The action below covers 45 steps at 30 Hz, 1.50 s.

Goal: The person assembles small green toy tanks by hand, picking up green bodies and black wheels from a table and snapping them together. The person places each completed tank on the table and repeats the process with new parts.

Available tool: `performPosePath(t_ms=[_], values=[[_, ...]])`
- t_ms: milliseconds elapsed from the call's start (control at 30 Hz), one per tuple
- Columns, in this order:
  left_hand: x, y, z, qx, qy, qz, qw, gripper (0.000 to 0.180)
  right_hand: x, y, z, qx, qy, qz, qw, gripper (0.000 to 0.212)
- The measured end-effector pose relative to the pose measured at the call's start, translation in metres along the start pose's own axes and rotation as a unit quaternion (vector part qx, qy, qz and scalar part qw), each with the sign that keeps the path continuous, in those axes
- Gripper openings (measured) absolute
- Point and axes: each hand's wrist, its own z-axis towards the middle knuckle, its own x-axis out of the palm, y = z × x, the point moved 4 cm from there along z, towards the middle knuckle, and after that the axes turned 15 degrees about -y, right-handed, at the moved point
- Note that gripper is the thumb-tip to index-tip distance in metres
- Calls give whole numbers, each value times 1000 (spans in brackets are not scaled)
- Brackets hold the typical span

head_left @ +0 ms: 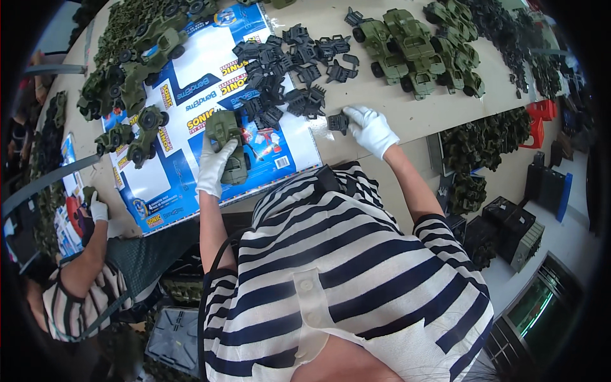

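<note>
One olive-green plastic vehicle (224, 125) my white-gloved left fingers (224, 151) are gripping; white-gloved right fingers (359, 117) are pinching a black plastic part (338, 123).

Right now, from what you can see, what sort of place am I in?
Probably a toy assembly workshop: green toy trucks stand grouped on the table, black plastic parts lie heaped nearby, and another gloved worker is at left.

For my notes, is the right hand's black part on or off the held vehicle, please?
Off: the right hand holds the black part, apart from the green vehicle in the left hand.
</note>
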Motion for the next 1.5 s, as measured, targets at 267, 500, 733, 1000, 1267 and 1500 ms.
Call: performPosePath(t_ms=[267, 500, 733, 1000, 1267, 1500], values=[[-4, -21, -28, 5, 7, -58, 998, 65, 12, 35, 13, -41, 76, -83, 993, 43], [7, -34, -61, 10, 28, -12, 999, 61, -17, 9, 8, 56, -69, -90, 992, 31], [45, -70, -75, 57, 88, 13, 994, 65, 28, 30, 6, 147, -5, -189, 971, 58], [79, -101, -96, 76, 195, -63, 976, 74, 19, -4, -5, 159, -64, -160, 972, 59], [103, -125, -124, -6, 313, -48, 948, 75, -30, 66, 39, 234, 79, 718, 651, 58], [111, -125, -122, 10, 305, -30, 952, 81, -28, 69, 40, 213, 90, 724, 649, 58]])
